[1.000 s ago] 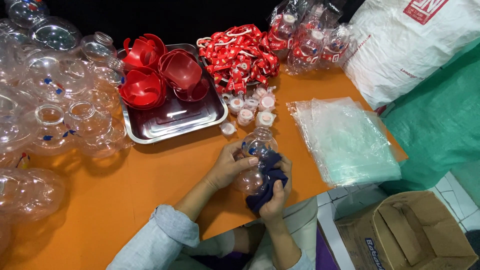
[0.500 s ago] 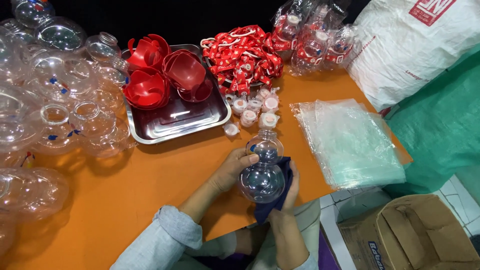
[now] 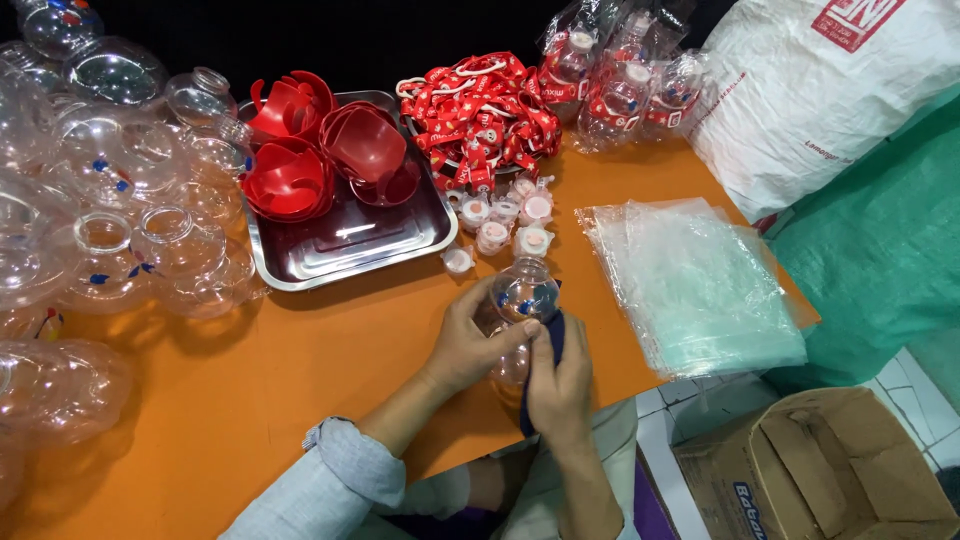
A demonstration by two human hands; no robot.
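A clear round plastic bottle [image 3: 523,295] with small blue marks is held over the near edge of the orange table [image 3: 300,370]. My left hand [image 3: 468,338] wraps its left side. My right hand [image 3: 562,378] presses a dark blue cloth [image 3: 556,335] against the bottle's lower right side. Just beyond the bottle lie several small white caps [image 3: 505,220] with pink tops.
A steel tray [image 3: 345,240] holds red plastic pieces [image 3: 320,155]. Many clear bottles [image 3: 100,230] crowd the left. Red lanyards [image 3: 480,110] and bagged bottles [image 3: 625,85] lie at the back, clear plastic bags [image 3: 695,285] at right, a white sack [image 3: 830,95] beyond, a cardboard box [image 3: 810,470] below.
The bottle has been turned in my hands, and my right hand with the cloth has shifted over its lower side.
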